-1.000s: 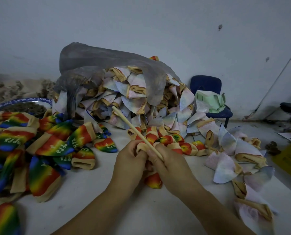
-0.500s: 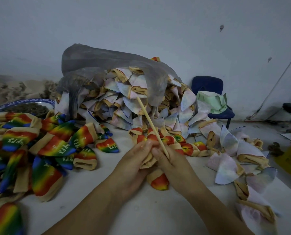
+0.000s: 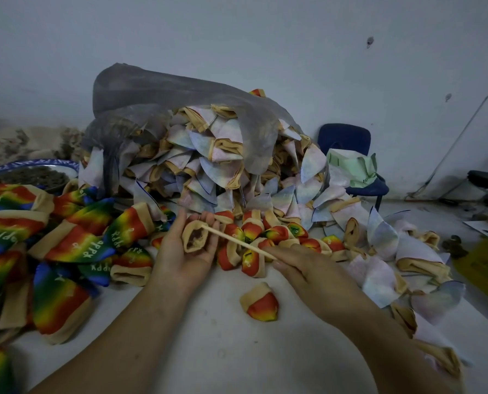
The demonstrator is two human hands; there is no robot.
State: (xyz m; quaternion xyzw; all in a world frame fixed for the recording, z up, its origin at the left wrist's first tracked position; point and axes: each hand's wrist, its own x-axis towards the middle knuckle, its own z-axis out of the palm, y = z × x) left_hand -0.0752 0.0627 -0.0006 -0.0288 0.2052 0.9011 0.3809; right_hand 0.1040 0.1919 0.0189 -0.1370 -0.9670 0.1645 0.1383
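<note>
My left hand [image 3: 180, 251] lies palm up and cups a small tan fabric piece [image 3: 195, 236] whose open mouth faces me. My right hand [image 3: 308, 265] pinches a thin wooden stick [image 3: 237, 241], and the stick's far tip rests at the rim of that piece. A turned rainbow piece [image 3: 261, 304] with a tan cuff lies on the white table [image 3: 208, 351] just below and between my hands. Several more small rainbow pieces [image 3: 265, 237] sit in a row behind my hands.
A grey plastic bag [image 3: 157, 100] spills a big heap of pale fabric pieces [image 3: 208, 166] at the back. Flat rainbow pieces [image 3: 52, 237] cover the left side, pale ones [image 3: 393, 265] the right. A blue-rimmed plate [image 3: 32, 169] sits far left, a blue chair [image 3: 348, 149] behind.
My hands have come apart. The stick swung down from pointing up and away to lying nearly level. My left hand opened to show the piece's mouth, and a rainbow piece now lies uncovered on the table.
</note>
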